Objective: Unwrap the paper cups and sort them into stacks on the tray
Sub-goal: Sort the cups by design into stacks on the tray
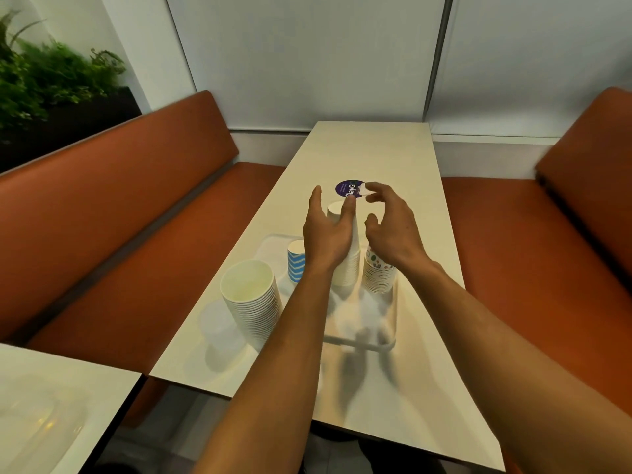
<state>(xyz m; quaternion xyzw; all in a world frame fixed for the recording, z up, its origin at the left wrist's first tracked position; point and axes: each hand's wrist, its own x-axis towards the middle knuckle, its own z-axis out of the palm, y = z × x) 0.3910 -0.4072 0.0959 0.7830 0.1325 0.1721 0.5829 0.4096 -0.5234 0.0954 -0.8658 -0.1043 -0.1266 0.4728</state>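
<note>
Head view shows both hands raised around the tall white stack (350,265) of upturned cups at the frame's centre, which stands on the white tray (393,341) with 2 other stacks: a blue-striped stack (295,265) to its left and a patterned stack (378,278) to its right. The left hand (328,234) has its fingers straight and spread in front of the stack's upper part, gripping nothing; whether the palm touches the cups I cannot tell. The right hand (393,230) hovers just right of the stack's top, fingers loosely curled with a gap to the thumb, holding nothing that I can make out. I judge the step to be steadying or squaring this stack; next likely comes the wide white stack (251,299), standing mouth-up left of centre by the tray's left edge, which calls for a 2-handed lift. A pale blurred heap (362,323), perhaps clear wrap, lies in the tray's lower part. The cream table (369,148) carries a purple round sticker (346,188) above the hands; orange benches (119,206) flank it, a plant (41,80) sits upper left
</note>
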